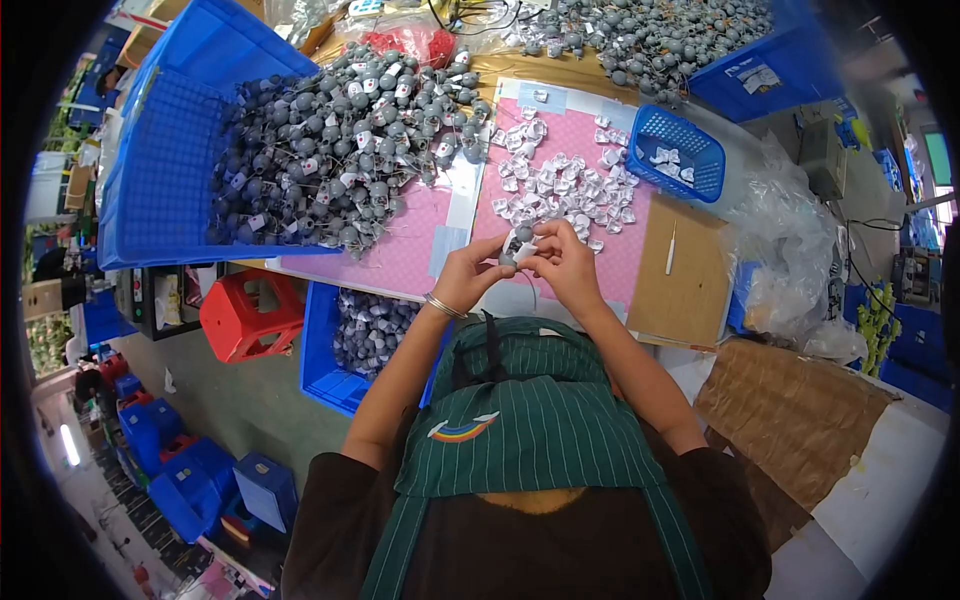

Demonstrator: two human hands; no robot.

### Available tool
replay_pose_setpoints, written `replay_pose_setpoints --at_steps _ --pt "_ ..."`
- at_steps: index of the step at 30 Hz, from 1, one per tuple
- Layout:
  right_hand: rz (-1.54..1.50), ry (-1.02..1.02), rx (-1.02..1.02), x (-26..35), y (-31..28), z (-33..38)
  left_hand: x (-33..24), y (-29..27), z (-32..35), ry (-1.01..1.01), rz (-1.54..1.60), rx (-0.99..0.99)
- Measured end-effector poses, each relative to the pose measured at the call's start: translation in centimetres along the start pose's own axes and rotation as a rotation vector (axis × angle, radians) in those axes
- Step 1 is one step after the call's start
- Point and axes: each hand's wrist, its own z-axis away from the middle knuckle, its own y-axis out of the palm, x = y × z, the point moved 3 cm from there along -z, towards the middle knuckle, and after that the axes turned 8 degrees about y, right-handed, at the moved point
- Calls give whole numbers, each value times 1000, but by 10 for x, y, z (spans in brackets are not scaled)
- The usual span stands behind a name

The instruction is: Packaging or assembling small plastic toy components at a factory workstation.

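Note:
In front of my chest, my left hand (472, 274) and my right hand (567, 262) meet with bent fingers around a small grey figure (522, 234) with a white piece on it. A thin cord hangs down below the figure between my hands. My left fingers pinch its lower left side, and my right fingers pinch its right side. Just beyond my hands, many small white pieces (560, 190) lie loose on a pink mat (625, 262). To the left, a heap of similar grey figures (350, 140) spills out of a tipped blue crate (160, 165).
A blue basket (722, 165) with a few white pieces stands beyond the mat. On a cardboard sheet (690, 290) at right lies a white-handled thin tool (670, 255). Another grey heap (660, 40) sits at the back. Below left are a red stool (245, 315) and a blue bin (325, 375).

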Motion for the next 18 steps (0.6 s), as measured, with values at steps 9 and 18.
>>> replay_pose_setpoints --at_steps 9,18 --pt "-12 100 12 -11 11 13 -8 -5 8 113 -269 56" --pt "-122 200 54 -18 6 15 -12 5 8 151 -368 -33"
